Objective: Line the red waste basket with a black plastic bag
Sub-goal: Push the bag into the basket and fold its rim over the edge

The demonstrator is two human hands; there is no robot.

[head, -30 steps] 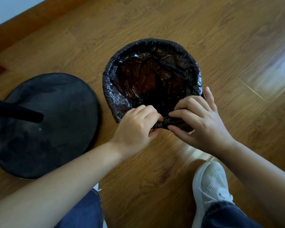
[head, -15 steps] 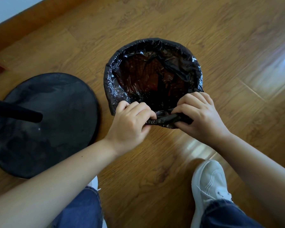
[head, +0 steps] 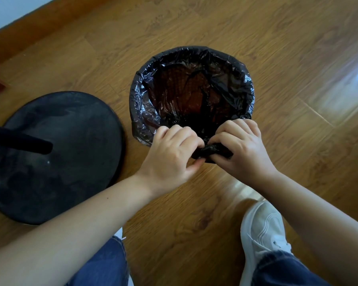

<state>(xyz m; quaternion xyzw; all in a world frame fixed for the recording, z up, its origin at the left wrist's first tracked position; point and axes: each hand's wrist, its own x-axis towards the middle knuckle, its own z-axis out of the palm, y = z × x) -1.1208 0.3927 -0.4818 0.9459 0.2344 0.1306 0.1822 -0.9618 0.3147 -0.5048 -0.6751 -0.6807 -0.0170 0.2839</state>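
Note:
The red waste basket [head: 194,93] stands on the wooden floor, its red mesh showing faintly through the black plastic bag [head: 145,106] that lines it and folds over the rim all round. At the near rim, my left hand [head: 172,153] and my right hand [head: 242,149] each pinch a bunched, twisted piece of the bag's slack between them. Both hands have curled fingers and nearly touch each other. The basket's outer wall is hidden by the bag.
A round black stand base [head: 50,153] with a black pole [head: 19,141] lies left of the basket. My white shoe [head: 265,230] and blue jeans [head: 103,263] are near the bottom. A brown skirting board [head: 29,32] runs along the far left.
My hands have drawn closer together at the near rim, gathering the bag's slack into a tighter bunch. The view has shifted slightly; the basket stays in place.

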